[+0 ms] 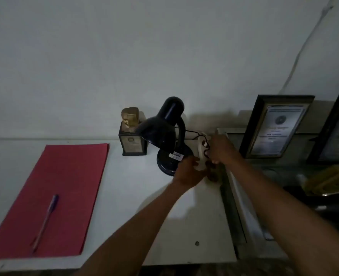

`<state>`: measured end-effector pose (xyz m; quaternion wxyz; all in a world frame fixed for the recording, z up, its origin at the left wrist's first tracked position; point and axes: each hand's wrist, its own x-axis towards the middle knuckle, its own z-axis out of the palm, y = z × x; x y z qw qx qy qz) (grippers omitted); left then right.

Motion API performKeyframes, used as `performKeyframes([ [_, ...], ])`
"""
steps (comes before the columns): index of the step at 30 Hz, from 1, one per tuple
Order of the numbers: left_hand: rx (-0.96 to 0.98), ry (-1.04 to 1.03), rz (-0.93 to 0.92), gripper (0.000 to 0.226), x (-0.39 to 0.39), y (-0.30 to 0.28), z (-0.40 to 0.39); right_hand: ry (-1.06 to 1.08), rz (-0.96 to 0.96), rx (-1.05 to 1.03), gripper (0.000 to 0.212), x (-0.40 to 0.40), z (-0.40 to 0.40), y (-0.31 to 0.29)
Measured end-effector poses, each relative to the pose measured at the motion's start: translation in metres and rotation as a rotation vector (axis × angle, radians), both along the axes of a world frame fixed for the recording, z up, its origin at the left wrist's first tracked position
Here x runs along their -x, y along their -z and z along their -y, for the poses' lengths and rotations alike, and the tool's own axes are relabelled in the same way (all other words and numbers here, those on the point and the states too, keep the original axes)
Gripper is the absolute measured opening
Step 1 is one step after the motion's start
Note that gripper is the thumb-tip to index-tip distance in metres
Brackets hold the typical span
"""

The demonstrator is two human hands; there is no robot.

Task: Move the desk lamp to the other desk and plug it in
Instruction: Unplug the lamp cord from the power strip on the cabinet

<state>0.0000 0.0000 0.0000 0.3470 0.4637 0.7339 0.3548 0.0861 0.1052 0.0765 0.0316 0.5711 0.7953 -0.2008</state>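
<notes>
A dark blue desk lamp (165, 134) with a bent neck and round base stands unlit near the back of a white desk (129, 196). Its thin black cord (192, 133) runs right to a white power strip (201, 148) lying at the desk's right edge. My left hand (188, 172) rests on the near end of the strip, just right of the lamp base. My right hand (221, 148) is closed over the strip from the right, fingers around what looks like the lamp's plug; the plug itself is mostly hidden.
A small trophy (132, 134) stands left of the lamp. A red folder (51, 198) with a pen (45, 222) lies on the left. Framed certificates (274, 126) lean against the wall on the adjoining surface to the right.
</notes>
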Motion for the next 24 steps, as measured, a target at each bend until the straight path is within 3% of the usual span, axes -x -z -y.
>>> performKeyframes([
  [4, 0.106, -0.074, 0.099, 0.085, -0.021, 0.000, -0.011, 0.012, -0.017, 0.064, 0.011, 0.003, -0.005, -0.004],
  [5, 0.119, -0.085, 0.076, 0.085, -0.024, 0.001, -0.012, 0.014, -0.014, 0.058, 0.006, 0.002, -0.007, -0.003],
  [9, 0.141, -0.131, -0.009, 0.085, -0.031, 0.001, -0.011, 0.024, -0.024, 0.037, 0.029, -0.002, -0.011, 0.000],
  [16, 0.114, -0.181, -0.036, 0.073, -0.036, -0.003, -0.008, 0.010, -0.036, -0.005, 0.023, 0.000, -0.013, 0.000],
  [20, 0.109, -0.188, -0.042, 0.076, -0.038, -0.003, -0.006, 0.014, -0.044, -0.084, 0.034, 0.002, -0.013, 0.002],
  [24, 0.110, -0.193, -0.037, 0.075, -0.039, -0.006, -0.007, 0.011, -0.093, -0.087, 0.028, 0.003, -0.014, 0.006],
])
